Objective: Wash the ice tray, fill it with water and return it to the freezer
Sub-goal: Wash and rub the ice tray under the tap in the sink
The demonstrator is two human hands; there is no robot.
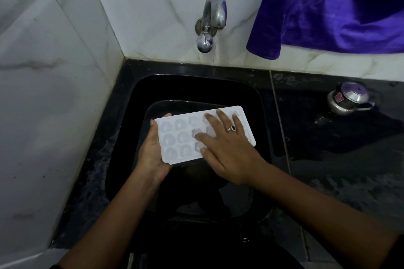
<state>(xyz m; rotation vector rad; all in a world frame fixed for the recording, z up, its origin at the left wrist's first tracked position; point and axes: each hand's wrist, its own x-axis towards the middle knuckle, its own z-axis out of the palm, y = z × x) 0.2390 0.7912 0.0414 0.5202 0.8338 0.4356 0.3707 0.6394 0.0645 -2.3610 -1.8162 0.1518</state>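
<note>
Head-worn view, down onto sink (196, 87)

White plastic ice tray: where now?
Head view, centre: white plastic ice tray over the black sink, below the chrome tap; left hand holds its left end, right hand flat on top.

walls (54, 72): white marble tile | counter (338, 137): wet black stone | cloth (328, 6): purple, hanging | light: dim
</note>
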